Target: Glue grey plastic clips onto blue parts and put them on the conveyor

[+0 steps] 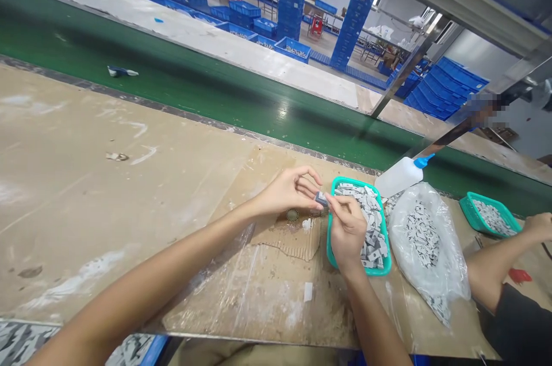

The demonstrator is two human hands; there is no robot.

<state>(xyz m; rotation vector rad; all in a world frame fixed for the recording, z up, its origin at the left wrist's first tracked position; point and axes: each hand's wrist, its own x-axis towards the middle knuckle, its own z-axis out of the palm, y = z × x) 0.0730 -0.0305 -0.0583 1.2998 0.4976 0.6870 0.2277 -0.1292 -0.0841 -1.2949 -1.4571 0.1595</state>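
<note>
A small dark grey piece (pixel 321 199) is held between my two hands, over the table just left of a green basket (pixel 331 251). My left hand (pixel 293 191) pinches its left side with thumb and fingers, the other fingers loosely curled. On the piece's right side, the fingertips of my right hand (pixel 347 225) close on it, in front of the basket's left edge. Grey and white small parts (pixel 373 211) fill the basket. Beneath my left hand lies a torn cardboard sheet (pixel 287 239).
Right of the basket are a white bottle (pixel 397 177) with a blue tip and a plastic bag (pixel 422 234) of parts. Another person's arm (pixel 495 259) reaches by a second green basket (pixel 472 216). A green conveyor belt (pixel 241 110) runs behind, carrying a small item (pixel 122 72).
</note>
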